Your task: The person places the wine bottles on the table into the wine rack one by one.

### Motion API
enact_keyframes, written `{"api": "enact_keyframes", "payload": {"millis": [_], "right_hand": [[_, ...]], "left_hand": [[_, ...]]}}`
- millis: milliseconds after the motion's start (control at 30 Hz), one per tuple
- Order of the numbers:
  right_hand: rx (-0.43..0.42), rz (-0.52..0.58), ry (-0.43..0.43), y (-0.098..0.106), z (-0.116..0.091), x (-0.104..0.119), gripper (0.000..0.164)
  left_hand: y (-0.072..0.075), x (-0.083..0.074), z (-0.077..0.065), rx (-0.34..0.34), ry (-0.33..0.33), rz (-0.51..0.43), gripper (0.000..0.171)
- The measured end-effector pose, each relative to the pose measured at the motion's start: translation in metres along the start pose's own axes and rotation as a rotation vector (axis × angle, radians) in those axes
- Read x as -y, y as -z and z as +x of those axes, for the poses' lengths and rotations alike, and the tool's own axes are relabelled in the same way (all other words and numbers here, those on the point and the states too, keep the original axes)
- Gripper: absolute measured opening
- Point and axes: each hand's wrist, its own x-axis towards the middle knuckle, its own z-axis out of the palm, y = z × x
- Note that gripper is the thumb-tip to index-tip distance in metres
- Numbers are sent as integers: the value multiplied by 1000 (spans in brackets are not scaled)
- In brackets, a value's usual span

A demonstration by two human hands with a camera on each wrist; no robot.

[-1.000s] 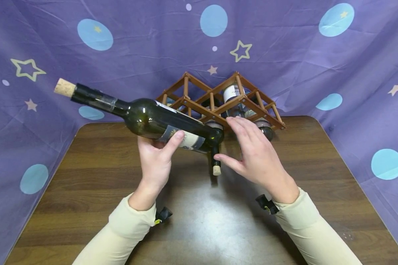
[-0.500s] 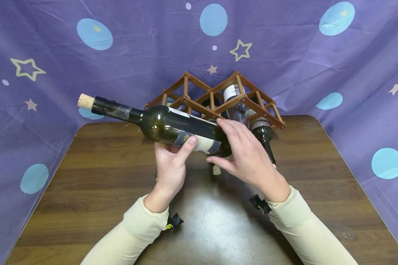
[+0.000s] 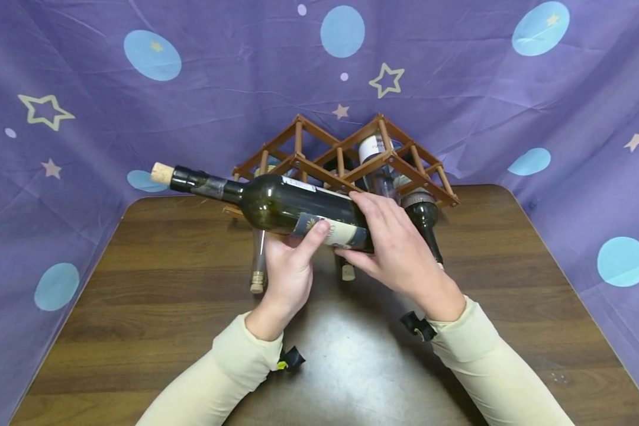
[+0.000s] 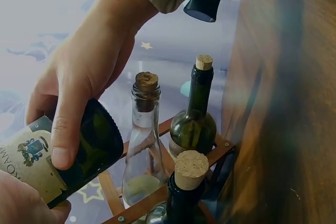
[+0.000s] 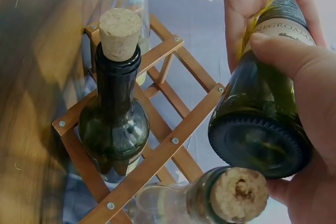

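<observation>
A dark green wine bottle (image 3: 268, 204) with a cork and a pale label is held above the table, its neck towards the left and slightly raised. My left hand (image 3: 287, 275) grips its body from below, thumb across the label. Around the base end my right hand (image 3: 402, 251) holds it, fingers over the top and thumb underneath. The right wrist view shows the ribbed bottle base (image 5: 260, 142) and my right thumb on the glass. Behind the bottle stands a wooden wine rack (image 3: 343, 177), partly hidden.
Corked bottles lie in the rack, necks towards me: a clear bottle (image 3: 258, 260) at left, a dark one whose cork (image 3: 348, 272) shows in the middle, a green bottle (image 3: 422, 214) at right. Higher up is another clear bottle (image 3: 379, 177). A purple curtain (image 3: 218, 89) hangs behind the wooden table (image 3: 154, 296).
My left hand has brought the bottle to the right and slightly down. My right hand, earlier apart from the bottle, now holds its base end. The left clear bottle's neck has come into view.
</observation>
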Motion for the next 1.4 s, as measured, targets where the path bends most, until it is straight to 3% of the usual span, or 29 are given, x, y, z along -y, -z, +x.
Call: {"api": "enact_keyframes", "payload": {"millis": [400,733,867,1067,1400], "right_hand": [[-20,20,15,1,0,-5,82],[-30,-1,15,10,-3,-11,80],[-38,-8,19,13,-4,-14,79],[-29,-32,9,20,-6,-20,80],[-18,-66,20,30,-9,-28,81]], "left_hand": [[0,-1,3,52,2,33,52],[7,-6,8,97,-7,58,63],[11,-10,11,81,-26,39,70],[20,-17,15,25,-39,4,68],[40,-35,24,-15,-145,-36,76]]}}
